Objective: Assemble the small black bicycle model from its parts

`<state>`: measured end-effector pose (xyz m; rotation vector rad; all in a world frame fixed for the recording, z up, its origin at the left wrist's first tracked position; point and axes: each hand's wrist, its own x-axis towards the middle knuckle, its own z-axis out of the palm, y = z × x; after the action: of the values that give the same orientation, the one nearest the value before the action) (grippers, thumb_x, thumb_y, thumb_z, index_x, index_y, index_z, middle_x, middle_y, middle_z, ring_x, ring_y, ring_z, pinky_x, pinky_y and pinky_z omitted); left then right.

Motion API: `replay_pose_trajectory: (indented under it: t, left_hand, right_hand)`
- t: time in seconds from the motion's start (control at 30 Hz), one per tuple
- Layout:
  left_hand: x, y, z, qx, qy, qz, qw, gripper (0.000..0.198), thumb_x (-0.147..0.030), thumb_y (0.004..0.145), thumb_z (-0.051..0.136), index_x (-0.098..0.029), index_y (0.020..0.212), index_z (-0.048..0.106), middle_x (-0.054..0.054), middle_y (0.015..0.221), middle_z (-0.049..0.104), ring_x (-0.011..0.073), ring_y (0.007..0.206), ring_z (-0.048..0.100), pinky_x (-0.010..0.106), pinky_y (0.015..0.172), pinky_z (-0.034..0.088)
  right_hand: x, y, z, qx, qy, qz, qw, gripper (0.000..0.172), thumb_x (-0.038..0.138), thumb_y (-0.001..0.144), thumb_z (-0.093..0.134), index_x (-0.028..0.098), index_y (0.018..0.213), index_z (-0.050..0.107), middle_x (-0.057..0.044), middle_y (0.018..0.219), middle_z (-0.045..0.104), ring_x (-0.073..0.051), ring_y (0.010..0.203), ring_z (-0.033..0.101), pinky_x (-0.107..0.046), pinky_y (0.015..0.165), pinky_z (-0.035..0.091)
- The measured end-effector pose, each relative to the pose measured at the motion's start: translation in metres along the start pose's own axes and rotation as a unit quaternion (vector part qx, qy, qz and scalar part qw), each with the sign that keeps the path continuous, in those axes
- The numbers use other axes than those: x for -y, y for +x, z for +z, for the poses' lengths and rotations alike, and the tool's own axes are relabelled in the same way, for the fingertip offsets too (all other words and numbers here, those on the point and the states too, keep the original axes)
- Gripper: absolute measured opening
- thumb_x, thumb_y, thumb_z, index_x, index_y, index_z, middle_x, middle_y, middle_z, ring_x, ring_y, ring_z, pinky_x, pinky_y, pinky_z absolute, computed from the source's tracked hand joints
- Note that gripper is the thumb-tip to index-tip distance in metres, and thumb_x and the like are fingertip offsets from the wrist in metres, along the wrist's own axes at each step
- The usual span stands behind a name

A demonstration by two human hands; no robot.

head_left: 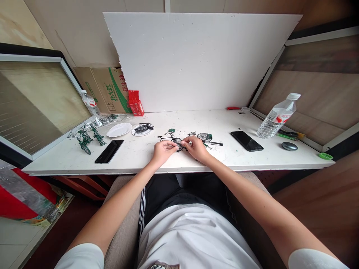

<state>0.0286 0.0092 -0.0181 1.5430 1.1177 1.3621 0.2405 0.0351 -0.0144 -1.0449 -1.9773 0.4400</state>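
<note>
Near the front middle of the white table (140, 157), a small spoked black wheel (178, 143) is pinched between both hands. My left hand (164, 151) grips its left side with closed fingers. On its right side are the closed fingers of my right hand (194, 147). A thin black model bicycle frame (166, 138) lies just behind my left fingers, with a small green piece (171, 130) beyond it. Beside my right hand lie another spoked wheel with green parts (204, 136) and a short black strip (217, 143).
Two phones (109, 151) (246, 141) flank the hands. Farther left are green model bicycles (85, 140), a white plate (119, 130) and a plate of black parts (143, 129). A bottle (278, 117), grey oval object (289, 146) and green lid (325, 155) are right; a white board (204, 59) stands behind.
</note>
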Motion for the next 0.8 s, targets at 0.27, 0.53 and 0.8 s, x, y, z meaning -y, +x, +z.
replay_pose_trajectory:
  t: [0.27, 0.53, 0.8]
  left_hand:
    - [0.0041, 0.0013, 0.0008, 0.004, -0.012, 0.006, 1.0, 0.031, -0.039, 0.072, 0.093, -0.016, 0.089, 0.079, 0.013, 0.095, 0.083, 0.0275, 0.088, 0.08, 0.044, 0.089, 0.065]
    - [0.0056, 0.0018, 0.0012, 0.011, -0.016, 0.004, 1.0, 0.032, -0.039, 0.072, 0.094, -0.016, 0.089, 0.079, 0.014, 0.096, 0.083, 0.028, 0.088, 0.081, 0.044, 0.089, 0.066]
    - [0.0054, 0.002, 0.0018, -0.002, -0.016, 0.01, 1.0, 0.031, -0.039, 0.072, 0.093, -0.016, 0.089, 0.08, 0.013, 0.095, 0.083, 0.0273, 0.087, 0.08, 0.044, 0.087, 0.065]
  right_hand:
    - [0.0005, -0.0018, 0.0049, -0.009, -0.081, -0.026, 0.996, 0.042, 0.054, 0.109, 0.053, 0.023, 0.084, 0.064, -0.008, 0.086, 0.074, -0.028, 0.092, 0.062, -0.041, 0.083, 0.048]
    - [0.0047, -0.0015, 0.0041, 0.008, -0.143, -0.033, 0.989, 0.049, 0.047, 0.114, 0.043, 0.025, 0.073, 0.055, -0.008, 0.071, 0.066, -0.028, 0.083, 0.06, -0.04, 0.078, 0.045]
    - [0.0091, -0.0037, 0.0025, 0.005, -0.13, -0.04, 0.991, 0.045, 0.051, 0.114, 0.04, 0.023, 0.085, 0.062, -0.008, 0.082, 0.071, -0.028, 0.088, 0.061, -0.04, 0.083, 0.045]
